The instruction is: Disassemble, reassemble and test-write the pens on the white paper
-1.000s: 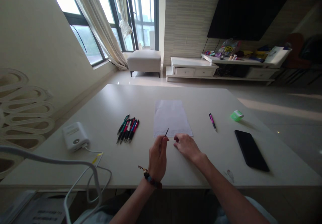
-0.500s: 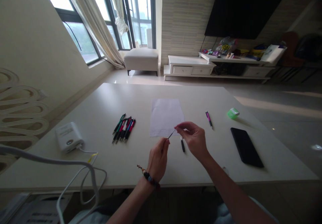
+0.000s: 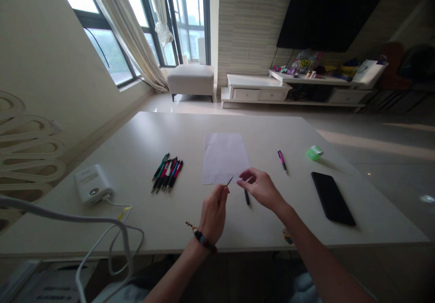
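Between the fingertips of my left hand (image 3: 214, 210) is a thin dark pen refill (image 3: 229, 181), its narrow tip pointing up and to the right. My right hand (image 3: 260, 187) hovers just right of that tip, thumb and forefinger curved with a small gap between them; no object can be made out there. Below the right fingers lies a black pen part (image 3: 247, 197), its upper end partly covered. Behind both hands a white sheet of paper (image 3: 225, 153) with lines of writing along its near edge lies on the white table (image 3: 190, 226).
Several pens (image 3: 167, 174) lie bunched at the left. A purple pen (image 3: 282, 161), a green-and-white small container (image 3: 314, 153) and a black phone (image 3: 333, 198) are at the right. A white power bank (image 3: 93, 185) with a looping cable stands far left. A small colourful item (image 3: 287, 236) sits by my right forearm.
My right hand has drawn back to the right from the refill's tip, and its fingers have parted slightly. The left hand stays put. A colourful item now shows beside my right forearm.
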Available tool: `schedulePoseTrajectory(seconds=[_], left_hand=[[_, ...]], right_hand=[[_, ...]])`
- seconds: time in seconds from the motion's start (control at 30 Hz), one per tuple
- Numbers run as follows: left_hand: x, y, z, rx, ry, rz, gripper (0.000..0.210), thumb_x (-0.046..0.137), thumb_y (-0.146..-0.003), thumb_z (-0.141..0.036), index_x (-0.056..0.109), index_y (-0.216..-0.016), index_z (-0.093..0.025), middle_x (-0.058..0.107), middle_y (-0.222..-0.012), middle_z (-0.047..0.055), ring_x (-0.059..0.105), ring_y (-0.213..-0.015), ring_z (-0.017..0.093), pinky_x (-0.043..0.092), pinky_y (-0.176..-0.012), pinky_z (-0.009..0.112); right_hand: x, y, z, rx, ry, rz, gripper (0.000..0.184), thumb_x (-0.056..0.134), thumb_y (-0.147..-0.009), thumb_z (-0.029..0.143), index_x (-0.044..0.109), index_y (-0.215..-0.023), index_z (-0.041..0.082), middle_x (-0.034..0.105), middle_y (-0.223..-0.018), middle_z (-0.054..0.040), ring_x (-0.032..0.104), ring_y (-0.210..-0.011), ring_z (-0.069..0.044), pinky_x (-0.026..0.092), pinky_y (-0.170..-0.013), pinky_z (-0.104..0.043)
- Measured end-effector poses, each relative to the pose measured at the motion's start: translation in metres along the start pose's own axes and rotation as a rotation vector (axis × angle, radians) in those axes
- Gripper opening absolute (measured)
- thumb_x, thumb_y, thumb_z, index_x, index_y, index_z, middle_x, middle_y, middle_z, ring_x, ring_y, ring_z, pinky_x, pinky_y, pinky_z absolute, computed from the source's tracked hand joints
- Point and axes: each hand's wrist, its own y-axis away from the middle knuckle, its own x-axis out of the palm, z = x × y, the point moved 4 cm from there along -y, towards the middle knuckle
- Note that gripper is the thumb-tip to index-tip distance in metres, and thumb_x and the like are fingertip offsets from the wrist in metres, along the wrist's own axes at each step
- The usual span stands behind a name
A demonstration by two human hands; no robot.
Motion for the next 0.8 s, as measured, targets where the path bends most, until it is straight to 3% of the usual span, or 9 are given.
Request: schedulePoseTrajectory(seconds=[0.1,0.2,0.33,0.5,0.6,0.8], left_hand=[[-0.001,0.000,0.002,-0.010,-0.016,0.002,0.030,0.034,-0.091,-0.042,0.051,-0.079,-0.019,0.044,-0.063,-0.004,0.039,-0.058,0.011,0.030,-0.055,0.022],[-0.002,0.001,0.003,-0.008,-0.008,0.000,0.030,0.035,-0.090,-0.042,0.051,-0.079,-0.019,0.043,-0.062,-0.004,0.038,-0.057,0.010,0.029,-0.054,0.022],[-0.002,0.001,0.003,0.001,-0.012,0.002,0.030,0.034,-0.091,-0.041,0.051,-0.079,-0.020,0.045,-0.063,-0.004,0.039,-0.057,0.010,0.029,-0.055,0.022],[-0.002,0.003,0.006,0.000,-0.034,0.032,0.030,0.032,-0.092,-0.041,0.049,-0.079,-0.020,0.048,-0.066,-0.003,0.041,-0.060,0.011,0.031,-0.057,0.022],[-0.002,0.004,0.005,0.004,-0.045,0.047,0.029,0.033,-0.092,-0.040,0.050,-0.078,-0.020,0.049,-0.066,-0.003,0.041,-0.059,0.011,0.030,-0.057,0.022],[0.000,0.004,0.004,0.008,-0.048,0.058,0.028,0.034,-0.091,-0.039,0.050,-0.077,-0.020,0.050,-0.066,-0.003,0.043,-0.060,0.011,0.031,-0.057,0.022]], right_hand=[[-0.001,-0.003,-0.031,0.182,0.385,-0.028,0.023,0.064,-0.072,0.039,0.065,-0.070,0.016,0.069,-0.074,-0.0119,0.065,-0.072,-0.023,0.046,-0.063,-0.031],[0.006,-0.004,-0.042,0.205,0.484,-0.002,0.015,0.064,-0.069,0.032,0.064,-0.064,0.017,0.070,-0.071,-0.0119,0.066,-0.072,-0.024,0.045,-0.061,-0.029],[0.005,-0.005,-0.022,0.132,0.119,-0.066,0.014,0.060,-0.071,0.028,0.062,-0.062,0.018,0.067,-0.060,-0.0057,0.063,-0.056,-0.019,0.045,-0.051,-0.025],[-0.017,0.002,0.014,-0.025,-0.506,-0.320,0.022,0.061,-0.077,0.036,0.060,-0.081,0.014,0.068,-0.064,-0.0051,0.063,-0.054,-0.016,0.048,-0.046,-0.025],[-0.021,0.008,0.023,-0.069,-0.598,-0.372,0.022,0.064,-0.076,0.035,0.059,-0.080,0.014,0.069,-0.067,-0.0062,0.065,-0.059,-0.018,0.049,-0.045,-0.025],[-0.013,0.008,0.022,-0.065,-0.608,-0.310,0.022,0.066,-0.075,0.035,0.060,-0.080,0.014,0.068,-0.069,-0.0058,0.066,-0.060,-0.018,0.051,-0.045,-0.026]])
